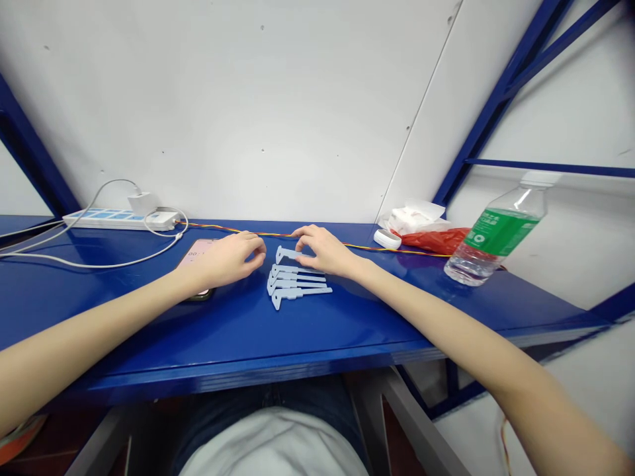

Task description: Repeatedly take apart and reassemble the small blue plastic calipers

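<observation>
Okay, head view, only one here. Step in hand, my read: handling grey-blue plastic vernier calipers (297,293) one at a time, with the farthest caliper (284,254) being dealt with. They lie flat on the blue table (223,330), in front of the person, sliding jaws toward the left, beams toward the right.

Right hand (325,250) is over the beam end of the farthest caliper, thumb and fingers curved in a loose C, partly spread; can't tell if they pinch the beam or just hover. Left hand (241,258) is loosely curled, slight gap between thumb and forefinger, nothing visible in it, beside the smartphone (201,248) and partly covering it. Next move, I'd judge, calls for a light thumb-and-finger pinch on a thin beam without dragging the overlapping ones.

Counts: calipers, five as far as I can tell; middle three overlap, nearest and farthest read clearly. Hands, two. Smartphone, one. Power strip (119,217), one, with one charger plug (142,202) in it and a white cable (102,266). Labelled plastic bottle (501,231), one, tilted in view. Red plastic bag (434,240), one. Tissue pack (414,215), one. Small white rounded device (387,239), one.
</observation>
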A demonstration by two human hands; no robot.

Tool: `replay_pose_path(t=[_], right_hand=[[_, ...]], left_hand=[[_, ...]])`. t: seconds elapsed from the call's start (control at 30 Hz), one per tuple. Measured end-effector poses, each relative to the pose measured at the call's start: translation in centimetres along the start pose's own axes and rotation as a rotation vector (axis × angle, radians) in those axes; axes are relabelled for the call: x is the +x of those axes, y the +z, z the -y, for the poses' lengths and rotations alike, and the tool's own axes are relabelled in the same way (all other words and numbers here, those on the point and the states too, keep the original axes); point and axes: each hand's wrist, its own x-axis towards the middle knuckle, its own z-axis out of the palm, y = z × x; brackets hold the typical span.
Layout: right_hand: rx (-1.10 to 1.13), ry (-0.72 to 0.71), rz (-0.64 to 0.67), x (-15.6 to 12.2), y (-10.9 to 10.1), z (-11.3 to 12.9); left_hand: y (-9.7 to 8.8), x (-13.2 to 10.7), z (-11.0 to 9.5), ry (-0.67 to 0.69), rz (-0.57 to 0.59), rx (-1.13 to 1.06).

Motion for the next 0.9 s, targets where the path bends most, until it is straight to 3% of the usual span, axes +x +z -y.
replay_pose_path(t=[0.23,0.5,0.63,0.73,0.9], right_hand=[[-0.023,-0.203,-0.200,0.0,-1.1,2.4],[-0.206,-0.160,-0.252,-0.3,-1.0,4.1],[-0.242,-0.129,-0.232,-0.1,-1.0,3.2],[-0.222,-0.048,-0.198,-0.1,-1.2,1.6],[-0.148,0.119,-0.048,-0.6,-1.2,-0.8]], left_hand=[[0.5,0.4,-0.7,-0.175,0.048,-0.471],[1.1,0.7,-1.1,-0.188,0.009,-0.613],[1.2,0.9,-0.3,-0.251,-0.062,-0.612],[0.8,1.2,0.7,-0.374,-0.099,-0.655],[0.0,1.4,2.2,-0.530,-0.067,-0.695]])
